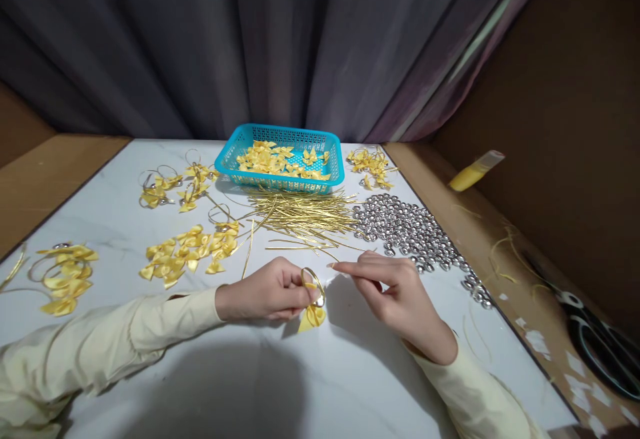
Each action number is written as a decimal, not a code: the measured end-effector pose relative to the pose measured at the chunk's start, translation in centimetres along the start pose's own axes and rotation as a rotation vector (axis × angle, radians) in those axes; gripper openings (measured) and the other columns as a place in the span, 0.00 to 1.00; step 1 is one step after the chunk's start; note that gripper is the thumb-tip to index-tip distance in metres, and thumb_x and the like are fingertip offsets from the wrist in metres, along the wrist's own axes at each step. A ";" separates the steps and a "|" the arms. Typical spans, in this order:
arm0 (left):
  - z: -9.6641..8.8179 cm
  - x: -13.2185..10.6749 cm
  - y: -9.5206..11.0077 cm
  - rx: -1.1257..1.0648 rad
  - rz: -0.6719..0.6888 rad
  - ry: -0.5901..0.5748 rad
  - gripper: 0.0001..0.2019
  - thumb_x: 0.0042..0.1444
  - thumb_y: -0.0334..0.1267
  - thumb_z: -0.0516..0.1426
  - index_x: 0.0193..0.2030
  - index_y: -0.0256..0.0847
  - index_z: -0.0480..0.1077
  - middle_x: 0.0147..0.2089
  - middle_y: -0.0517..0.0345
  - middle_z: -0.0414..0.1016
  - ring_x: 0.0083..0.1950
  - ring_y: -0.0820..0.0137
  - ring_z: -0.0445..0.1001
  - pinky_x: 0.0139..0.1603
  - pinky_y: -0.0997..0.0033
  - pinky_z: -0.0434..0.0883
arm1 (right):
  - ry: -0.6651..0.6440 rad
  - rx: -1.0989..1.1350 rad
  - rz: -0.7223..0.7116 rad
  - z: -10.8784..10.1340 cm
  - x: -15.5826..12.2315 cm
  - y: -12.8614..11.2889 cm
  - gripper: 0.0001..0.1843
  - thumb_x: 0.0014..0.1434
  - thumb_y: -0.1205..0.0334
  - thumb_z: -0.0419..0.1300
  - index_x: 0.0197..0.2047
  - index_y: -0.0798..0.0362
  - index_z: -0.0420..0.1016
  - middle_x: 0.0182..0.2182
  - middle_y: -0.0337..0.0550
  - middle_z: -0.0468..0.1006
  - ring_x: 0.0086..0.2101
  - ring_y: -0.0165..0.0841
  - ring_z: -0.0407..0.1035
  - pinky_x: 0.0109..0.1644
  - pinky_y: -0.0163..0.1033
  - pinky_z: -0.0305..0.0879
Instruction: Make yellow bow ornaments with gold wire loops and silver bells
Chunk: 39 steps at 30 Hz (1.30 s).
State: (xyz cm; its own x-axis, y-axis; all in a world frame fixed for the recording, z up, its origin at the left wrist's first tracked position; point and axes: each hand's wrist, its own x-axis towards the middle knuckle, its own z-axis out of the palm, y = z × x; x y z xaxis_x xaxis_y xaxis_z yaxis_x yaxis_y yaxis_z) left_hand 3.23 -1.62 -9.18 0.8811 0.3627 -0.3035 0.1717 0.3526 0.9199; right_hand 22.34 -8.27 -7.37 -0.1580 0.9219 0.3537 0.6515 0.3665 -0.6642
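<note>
Gold-coloured wire loop (320, 282) with a yellow ribbon bow (313, 318) is pinched in the left hand (280, 290) over the counter (360, 385); the right hand (397, 289) is apart, index extended.

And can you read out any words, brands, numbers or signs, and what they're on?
No readable text anywhere in this view.
The yellow bow at the left hand and the blue basket show no legible lettering.
The scissors and yellow tube are too blurred to rule out small marks.
</note>
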 end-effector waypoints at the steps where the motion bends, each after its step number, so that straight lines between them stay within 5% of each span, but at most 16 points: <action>1: 0.1 0.0 0.0 0.028 0.004 0.017 0.14 0.49 0.40 0.55 0.18 0.38 0.58 0.10 0.72 0.53 0.11 0.84 0.46 0.12 0.81 0.44 | 0.009 0.002 -0.001 0.0 0.0 0.0 0.20 0.52 0.74 0.47 0.35 0.61 0.81 0.15 0.41 0.70 0.18 0.28 0.61 0.25 0.35 0.58; 10: 0.0 -0.2 -0.1 0.450 0.198 0.135 0.15 0.47 0.31 0.51 0.15 0.40 0.48 0.15 0.71 0.42 0.18 0.82 0.42 0.15 0.80 0.44 | 0.087 0.028 -0.064 -0.3 -0.1 -0.3 0.19 0.54 0.75 0.48 0.35 0.60 0.81 0.15 0.40 0.69 0.18 0.28 0.60 0.25 0.36 0.58; 21: 0.1 -0.7 0.1 0.875 0.639 0.272 0.19 0.56 0.32 0.48 0.17 0.41 0.46 0.17 0.69 0.40 0.17 0.78 0.42 0.16 0.76 0.47 | 0.025 0.173 0.013 -1.0 -0.3 -1.0 0.16 0.56 0.72 0.52 0.42 0.58 0.79 0.20 0.41 0.73 0.20 0.27 0.62 0.25 0.34 0.58; 27: 0.3 -1.0 -0.2 0.983 0.753 0.370 0.18 0.58 0.32 0.47 0.17 0.41 0.51 0.14 0.67 0.49 0.16 0.78 0.48 0.18 0.75 0.51 | -0.073 0.571 0.237 -1.8 -0.7 -1.3 0.11 0.57 0.68 0.57 0.41 0.52 0.79 0.16 0.35 0.71 0.18 0.25 0.63 0.22 0.31 0.58; 33: 0.5 -1.2 -0.4 1.037 0.808 0.432 0.19 0.60 0.31 0.47 0.18 0.39 0.58 0.13 0.63 0.60 0.15 0.78 0.55 0.19 0.77 0.56 | -0.257 1.143 0.360 -2.5 -0.4 -1.3 0.08 0.54 0.61 0.60 0.34 0.56 0.78 0.22 0.45 0.79 0.22 0.33 0.72 0.28 0.37 0.69; 36: 0.5 -1.3 -0.2 1.060 0.829 0.428 0.18 0.61 0.31 0.47 0.18 0.39 0.59 0.13 0.63 0.60 0.15 0.78 0.55 0.19 0.77 0.57 | -0.233 1.194 0.336 -2.4 -0.2 -1.6 0.12 0.53 0.56 0.62 0.36 0.56 0.77 0.29 0.48 0.81 0.25 0.36 0.74 0.32 0.42 0.71; 39: 0.4 -1.4 -0.2 1.078 0.822 0.447 0.18 0.61 0.31 0.47 0.18 0.39 0.59 0.14 0.62 0.62 0.16 0.78 0.57 0.20 0.77 0.58 | -0.086 0.995 0.382 -1.7 -0.1 -2.1 0.10 0.51 0.60 0.64 0.37 0.54 0.75 0.31 0.46 0.81 0.29 0.35 0.75 0.38 0.42 0.73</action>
State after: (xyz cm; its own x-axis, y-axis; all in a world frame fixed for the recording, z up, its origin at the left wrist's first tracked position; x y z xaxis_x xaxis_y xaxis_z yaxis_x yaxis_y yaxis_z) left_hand 2.20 -2.56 -8.82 0.7168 0.4479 0.5344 0.1133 -0.8310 0.5445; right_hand 22.23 -9.31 -4.91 -0.1484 0.9888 -0.0131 -0.2238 -0.0465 -0.9735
